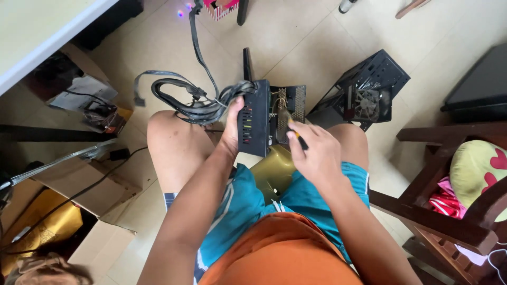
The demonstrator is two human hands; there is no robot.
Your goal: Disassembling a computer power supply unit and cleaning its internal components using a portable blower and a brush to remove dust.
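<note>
Hands: left hand (232, 129) clasps black power supply unit (254, 117) upright between knees | right hand (312, 153) pinches screwdriver (289, 124), tip inside opened casing | cable bundle (198, 103) hangs left | advice: brace unit firmly, seat tip squarely, keep cables clear.

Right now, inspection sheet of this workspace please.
Surface: beige tiled floor; the person sits above it, work held over the knees.
Job's things: black power supply unit, upright, cover off; screwdriver at its open side.
Clutter: open cardboard boxes, black drive cage with fan.
Grippers: left hand grips the unit; right hand holds the screwdriver.
Cables: black cable bundle hangs from the unit.
Surroundings: wooden chair, white table edge.
</note>
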